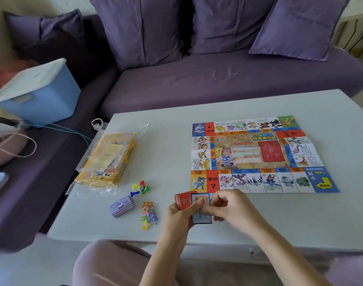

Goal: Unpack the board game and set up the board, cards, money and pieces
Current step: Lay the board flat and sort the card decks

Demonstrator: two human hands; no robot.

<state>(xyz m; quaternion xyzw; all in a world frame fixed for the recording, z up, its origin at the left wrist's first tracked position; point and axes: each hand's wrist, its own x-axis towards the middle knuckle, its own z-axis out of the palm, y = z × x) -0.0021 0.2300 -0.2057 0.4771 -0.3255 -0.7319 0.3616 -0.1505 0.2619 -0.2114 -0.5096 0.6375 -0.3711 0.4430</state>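
Observation:
The paper game board [259,154] lies unfolded and flat on the right half of the pale table [166,162]. Just in front of its near edge, my left hand [177,213] grips a deck of red-backed cards [181,200]. My right hand [228,205] pinches a blue-framed card [201,217] at the front of that deck. To the left lie a stack of purple paper money [122,205], a pile of coloured star tokens [148,214], and several plastic pawns with a die [141,188]. The yellow game box [107,159] sits on a clear plastic bag at the table's left.
A purple sofa [217,79] with cushions runs behind the table. A blue storage bin with a white lid [38,93] sits on the sofa's left part, beside a pink bag [9,145] and a thin cable. My knee [106,263] is below the table's near edge.

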